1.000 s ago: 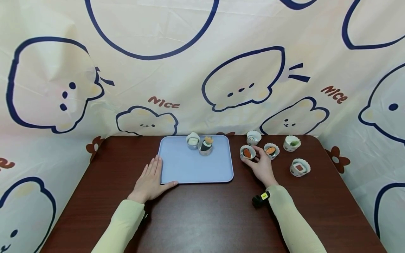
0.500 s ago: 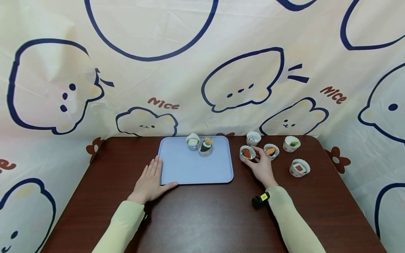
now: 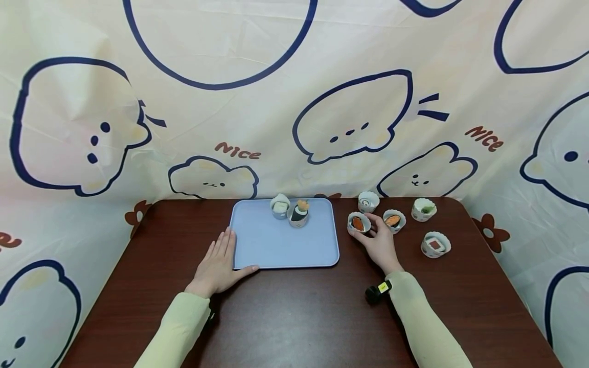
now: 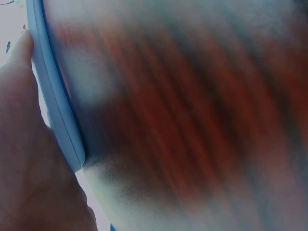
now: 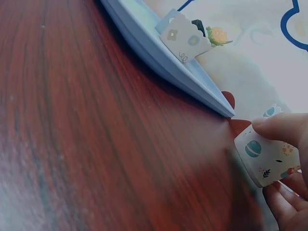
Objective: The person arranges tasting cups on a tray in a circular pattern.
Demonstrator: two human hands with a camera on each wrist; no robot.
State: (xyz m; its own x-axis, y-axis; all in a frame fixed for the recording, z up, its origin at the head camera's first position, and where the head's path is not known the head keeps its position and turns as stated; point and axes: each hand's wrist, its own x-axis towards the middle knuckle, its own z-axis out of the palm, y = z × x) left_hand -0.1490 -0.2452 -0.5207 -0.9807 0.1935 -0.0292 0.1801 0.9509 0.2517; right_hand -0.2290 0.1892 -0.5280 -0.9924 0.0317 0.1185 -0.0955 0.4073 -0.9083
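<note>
My right hand (image 3: 382, 245) pinches a scalloped paper cup (image 5: 260, 156) between thumb and fingers, to the right of the blue tray (image 3: 285, 250). Inside that cup lies a piece of toy sushi (image 3: 357, 223) with an orange-red top. In the right wrist view the cup's printed side faces the camera. My left hand (image 3: 216, 266) lies flat at the tray's left side, its fingertips at the left edge and the thumb reaching to the front left corner. Two filled cups stand at the tray's back: one with a pale piece (image 3: 279, 207), one with a dark-wrapped, orange-topped piece (image 3: 300, 211).
Close to my right hand are a cup with an orange-topped piece (image 3: 393, 222) and a cup with a white roll (image 3: 367, 202). Farther right stand a cup with a green-topped piece (image 3: 424, 209) and one with a red-centred piece (image 3: 435, 244). A printed cloth (image 3: 276, 122) hangs behind the brown table (image 3: 294, 312).
</note>
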